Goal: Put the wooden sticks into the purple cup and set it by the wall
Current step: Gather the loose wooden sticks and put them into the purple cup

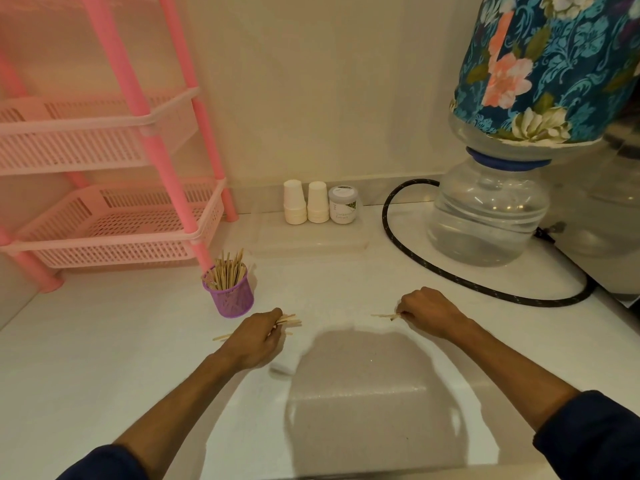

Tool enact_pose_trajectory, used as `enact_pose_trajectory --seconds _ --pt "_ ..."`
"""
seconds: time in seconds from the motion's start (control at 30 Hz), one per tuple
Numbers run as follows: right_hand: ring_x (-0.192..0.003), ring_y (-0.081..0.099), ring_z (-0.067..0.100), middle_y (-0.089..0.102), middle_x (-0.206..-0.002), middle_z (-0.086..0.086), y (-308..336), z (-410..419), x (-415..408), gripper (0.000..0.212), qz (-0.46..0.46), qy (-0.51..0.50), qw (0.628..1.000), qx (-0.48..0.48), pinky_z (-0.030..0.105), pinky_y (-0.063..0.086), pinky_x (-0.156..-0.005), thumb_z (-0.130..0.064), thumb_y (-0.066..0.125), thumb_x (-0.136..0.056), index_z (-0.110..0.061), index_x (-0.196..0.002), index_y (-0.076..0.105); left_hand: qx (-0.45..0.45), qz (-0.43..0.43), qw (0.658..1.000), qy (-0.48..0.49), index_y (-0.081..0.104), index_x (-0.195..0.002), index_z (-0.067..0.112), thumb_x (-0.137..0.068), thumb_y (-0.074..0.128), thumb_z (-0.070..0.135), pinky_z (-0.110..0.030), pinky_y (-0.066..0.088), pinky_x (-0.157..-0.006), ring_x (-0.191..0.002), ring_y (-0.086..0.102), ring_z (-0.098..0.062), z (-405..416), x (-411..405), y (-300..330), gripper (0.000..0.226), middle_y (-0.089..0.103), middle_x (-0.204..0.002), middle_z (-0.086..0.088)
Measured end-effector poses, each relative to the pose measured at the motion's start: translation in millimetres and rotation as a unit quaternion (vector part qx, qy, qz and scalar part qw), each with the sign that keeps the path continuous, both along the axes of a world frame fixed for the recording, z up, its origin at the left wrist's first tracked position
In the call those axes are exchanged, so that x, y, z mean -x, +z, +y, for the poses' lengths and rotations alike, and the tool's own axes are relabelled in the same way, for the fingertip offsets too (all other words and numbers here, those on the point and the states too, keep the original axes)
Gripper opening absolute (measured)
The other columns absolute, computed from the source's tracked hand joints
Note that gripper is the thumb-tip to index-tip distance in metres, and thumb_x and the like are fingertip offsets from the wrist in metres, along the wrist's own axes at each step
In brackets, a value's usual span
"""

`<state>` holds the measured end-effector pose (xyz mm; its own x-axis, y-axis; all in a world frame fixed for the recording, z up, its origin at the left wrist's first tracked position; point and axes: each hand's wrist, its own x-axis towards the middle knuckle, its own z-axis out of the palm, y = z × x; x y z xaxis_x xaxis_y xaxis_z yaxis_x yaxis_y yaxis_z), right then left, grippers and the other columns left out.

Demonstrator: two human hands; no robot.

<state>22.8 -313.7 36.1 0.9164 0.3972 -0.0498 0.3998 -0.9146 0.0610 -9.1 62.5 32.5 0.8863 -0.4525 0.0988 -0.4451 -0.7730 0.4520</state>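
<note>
The left hand (pixel 258 336) lay low on the white counter (pixel 104 358) just left of centre, its fingers curled round a small bundle of wooden sticks (pixel 288 320) whose thin pale ends fanned out past the knuckles toward the right, with one end poking out behind the hand at the left. The right hand (pixel 427 311), right of centre, pinched a few more sticks (pixel 382 316) that pointed leftward, flat against the counter. The purple cup (pixel 232 297) stood upright just above and to the left of the left hand, near it but not touching; it was a round mesh holder, already bristling with a dense bunch of slim flat sticks leaning at mixed angles. It sat beside the foot of a pink plastic rack (pixel 114 216) with slotted, basket-like shelves filling the upper left of the frame. Against the wall at upper centre stood two stacks of white paper cups (pixel 306 202) and a small lidded jar (pixel 343 204). At the upper right a clear ribbed water bottle (pixel 485 216) sat under a floral fabric cover (pixel 543 67), with a black braided hose (pixel 450 275) looping round its base.
</note>
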Motion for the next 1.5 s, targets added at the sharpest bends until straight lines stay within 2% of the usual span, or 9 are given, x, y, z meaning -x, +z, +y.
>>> enact_pose_trajectory --seconds 0.13,0.3,0.43,0.67,0.77,0.93,1.07,1.3,1.5 --pt "-0.086 0.067 0.022 0.074 -0.102 -0.001 -2.1 0.1 -4.7 0.027 0.012 -0.019 0.999 -0.024 0.032 0.051 -0.071 -0.021 0.053 -0.094 -0.024 -0.113 0.072 -0.036 -0.016 0.999 0.008 0.054 -0.091 0.022 -0.087 0.048 0.016 -0.034 0.044 -0.055 -0.063 0.054 -0.014 9.0 -6.5 -5.9 0.01 0.062 -0.073 0.003" --pt "-0.078 0.066 0.022 0.073 -0.092 0.002 0.1 4.8 -10.9 0.019 0.032 -0.037 0.999 -0.013 0.029 0.045 -0.063 -0.02 0.058 -0.09 -0.02 -0.101 0.075 -0.112 -0.059 0.992 0.021 0.065 -0.076 0.016 -0.088 0.056 0.014 -0.028 0.035 -0.051 -0.057 0.05 -0.014 13.5 -13.0 -12.8 0.015 0.065 -0.068 -0.002" --pt "-0.076 0.064 0.02 0.072 -0.09 0.002 -0.1 5.1 -13.8 0.015 0.042 -0.039 0.998 -0.014 0.029 0.047 -0.066 -0.021 0.059 -0.091 -0.019 -0.095 0.073 -0.156 -0.078 0.984 0.021 0.071 -0.08 0.015 -0.085 0.06 0.014 -0.033 0.05 -0.055 -0.06 0.06 -0.018 13.2 -14.7 -14.8 0.012 0.069 -0.07 -0.002" --pt "-0.073 0.049 0.019 0.052 -0.087 0.0 -0.5 8.9 -11.9 0.013 0.077 -0.022 0.997 0.024 0.03 0.035 -0.064 -0.016 0.05 -0.095 -0.02 -0.083 0.048 -0.266 -0.122 0.955 -0.049 0.057 -0.086 0.014 -0.089 0.058 0.021 -0.03 0.038 -0.048 -0.051 0.055 -0.02 11.5 -12.4 -13.8 0.007 0.064 -0.066 -0.003" --pt "-0.071 0.049 0.019 0.051 -0.083 -0.001 -1.8 9.8 -11.9 0.013 0.082 -0.025 0.996 0.021 0.03 0.036 -0.062 -0.014 0.048 -0.094 -0.019 -0.083 0.049 -0.301 -0.112 0.946 -0.05 0.051 -0.104 0.01 -0.09 0.058 0.021 -0.028 0.03 -0.045 -0.049 0.054 -0.021 13.5 -9.4 -15.1 0.019 0.062 -0.065 -0.004" --pt "-0.067 0.053 0.018 0.056 -0.076 0.0 -1.6 6.5 -12.4 0.014 0.106 -0.029 0.993 -0.033 0.03 0.04 -0.058 -0.015 0.052 -0.092 -0.014 -0.08 0.059 -0.314 -0.069 0.946 -0.047 0.035 -0.123 0.009 -0.099 0.034 0.027 -0.03 0.028 -0.048 -0.062 0.052 -0.023 8.3 -9.5 -10.7 0.03 0.061 -0.08 -0.007" --pt "-0.072 0.059 0.021 0.064 -0.08 0.003 -2.3 3.1 -13.3 0.012 0.115 -0.046 0.989 -0.08 0.039 0.048 -0.066 -0.017 0.056 -0.089 -0.014 -0.082 0.066 -0.255 -0.045 0.965 -0.042 0.035 -0.116 0.009 -0.099 0.032 0.03 -0.032 0.027 -0.046 -0.053 0.04 -0.019 7.2 -12.9 -3.0 0.027 0.046 -0.068 0.002" --pt "-0.071 0.061 0.018 0.069 -0.082 0.002 -1.4 2.6 -18.6 0.007 0.141 -0.097 0.965 -0.197 0.034 0.047 -0.067 -0.022 0.064 -0.087 -0.02 -0.086 0.07 -0.083 -0.037 0.996 -0.015 0.033 -0.088 0.015 -0.095 0.031 0.026 -0.045 0.042 -0.054 -0.055 0.045 -0.024 12.5 -26.7 18.9 0.014 0.046 -0.065 -0.003" --pt "-0.077 0.067 0.017 0.074 -0.08 0.002 16.6 16.6 -32.0 0.006 0.136 -0.119 0.919 -0.35 0.031 0.049 -0.076 -0.016 0.072 -0.084 -0.011 -0.084 0.076 0.14 0.041 0.988 0.054 0.03 -0.097 0.011 -0.095 0.028 0.009 -0.042 0.046 -0.054 -0.059 0.052 -0.027 14.5 -30.1 31.6 0.004 0.057 -0.067 -0.011"
